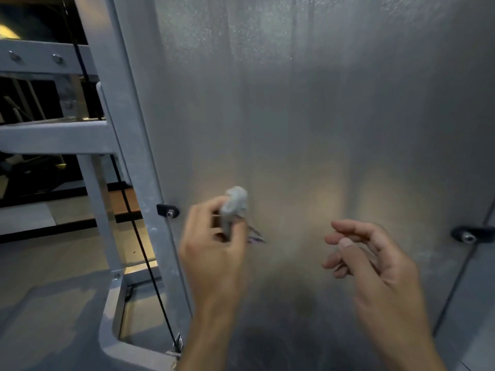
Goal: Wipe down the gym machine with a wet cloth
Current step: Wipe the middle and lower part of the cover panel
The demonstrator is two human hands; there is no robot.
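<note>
Left hand pinches a wadded cloth mid-frame, right hand loose and empty; that small wad could slip off the panel.

The broad grey panel of the gym machine stands open and flat across its upper and middle face, nothing projecting there. At its left edge a black bracket with a bolt juts out, and a second bracket sits at the right edge. Left of the panel, the slanted frame post, crossbars and a thin black cable crowd the gaps.
</note>
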